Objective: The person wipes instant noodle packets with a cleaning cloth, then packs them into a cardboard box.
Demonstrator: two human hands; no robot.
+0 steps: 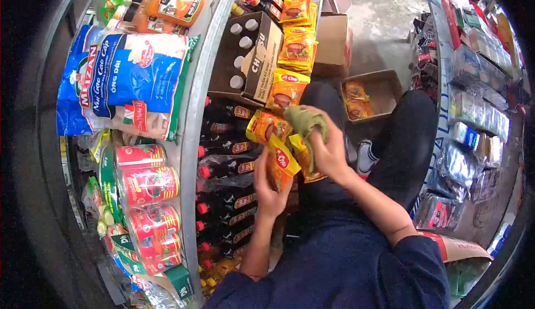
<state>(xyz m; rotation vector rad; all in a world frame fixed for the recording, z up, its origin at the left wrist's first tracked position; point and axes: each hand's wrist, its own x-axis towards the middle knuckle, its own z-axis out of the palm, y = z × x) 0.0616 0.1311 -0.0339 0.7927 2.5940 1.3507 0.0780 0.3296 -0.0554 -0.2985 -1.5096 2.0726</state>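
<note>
My left hand (271, 198) grips a yellow and orange A-One food packet (282, 165), tilted in front of the shelf edge. Bunched in my right hand (332, 154) is a green cloth (306, 122), just above and right of that packet. Another yellow packet (301, 152) shows behind, partly covered by my right hand. Further packets (268, 127) of the same kind stand in a row along the shelf edge. One packet (288, 88) leans against the Chin-Su carton (262, 58).
Dark sauce bottles (231, 164) with red caps fill the low shelf on the left. An opened cardboard box (386, 89) holding a few packets sits on the floor by my legs. Above the bottles, a metal shelf edge (202, 103) carries a blue Meizan bag (125, 83) and red cans (150, 183).
</note>
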